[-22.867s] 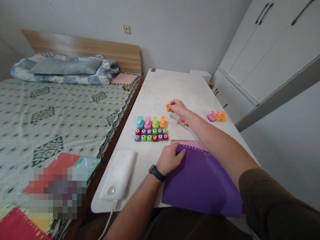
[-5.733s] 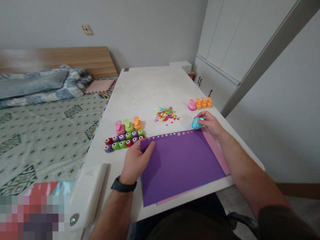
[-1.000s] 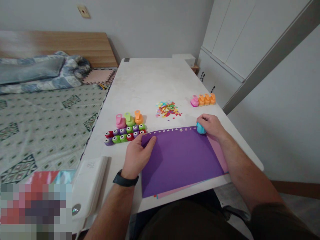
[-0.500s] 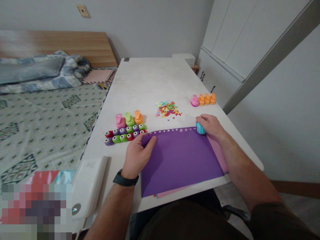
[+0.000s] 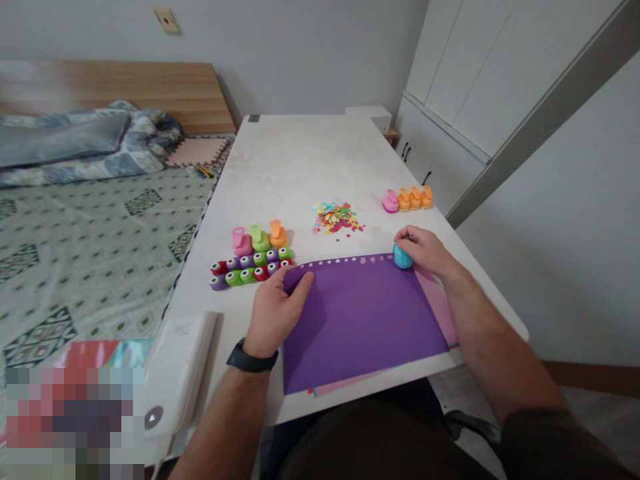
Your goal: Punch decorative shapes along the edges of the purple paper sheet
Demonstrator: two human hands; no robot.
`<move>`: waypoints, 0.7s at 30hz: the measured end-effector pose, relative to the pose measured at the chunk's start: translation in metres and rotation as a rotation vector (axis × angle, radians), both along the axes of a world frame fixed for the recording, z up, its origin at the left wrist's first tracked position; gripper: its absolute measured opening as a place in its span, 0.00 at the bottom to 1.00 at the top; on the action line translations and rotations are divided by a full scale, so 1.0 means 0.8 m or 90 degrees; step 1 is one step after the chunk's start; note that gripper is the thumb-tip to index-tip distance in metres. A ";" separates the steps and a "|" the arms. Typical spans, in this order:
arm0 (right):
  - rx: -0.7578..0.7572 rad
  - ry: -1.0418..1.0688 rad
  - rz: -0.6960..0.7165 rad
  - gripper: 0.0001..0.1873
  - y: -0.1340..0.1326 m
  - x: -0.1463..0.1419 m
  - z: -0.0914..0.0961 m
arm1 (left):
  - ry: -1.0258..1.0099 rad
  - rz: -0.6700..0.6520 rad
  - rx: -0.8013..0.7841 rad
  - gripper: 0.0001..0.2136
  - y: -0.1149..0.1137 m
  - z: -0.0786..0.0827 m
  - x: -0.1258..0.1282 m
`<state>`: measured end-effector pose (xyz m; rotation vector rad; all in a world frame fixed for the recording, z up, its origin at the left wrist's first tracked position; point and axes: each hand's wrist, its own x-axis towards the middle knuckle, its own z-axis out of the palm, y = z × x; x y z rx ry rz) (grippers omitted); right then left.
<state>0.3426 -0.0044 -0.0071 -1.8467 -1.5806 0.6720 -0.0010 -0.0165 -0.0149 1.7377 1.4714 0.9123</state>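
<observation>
A sheet of purple paper lies at the table's near edge, with a row of small cut-out shapes along its far edge. My left hand pinches its far left corner between thumb and fingers. At the far right corner sits a blue craft punch on the sheet's edge. My right hand has its fingers closed on the top of this punch; part of the grip is hidden. Under the purple sheet, pink paper sticks out on the right and at the front.
Small craft punches stand in rows on the left, with larger pink, green and orange punches behind. Paper confetti lies mid-table. Several orange punches and a pink punch stand right. A white device lies front left.
My right fingers have risen slightly on the blue punch, and more of its body shows. My left hand and the purple paper have stayed in place.
</observation>
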 end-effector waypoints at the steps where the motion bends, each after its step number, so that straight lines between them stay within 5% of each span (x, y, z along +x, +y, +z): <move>1: -0.002 -0.005 0.000 0.10 0.000 0.000 -0.001 | -0.002 0.001 -0.001 0.13 0.000 0.000 0.000; 21: 0.022 -0.054 0.011 0.14 0.005 -0.002 -0.015 | 0.020 0.001 -0.004 0.15 0.001 -0.001 -0.002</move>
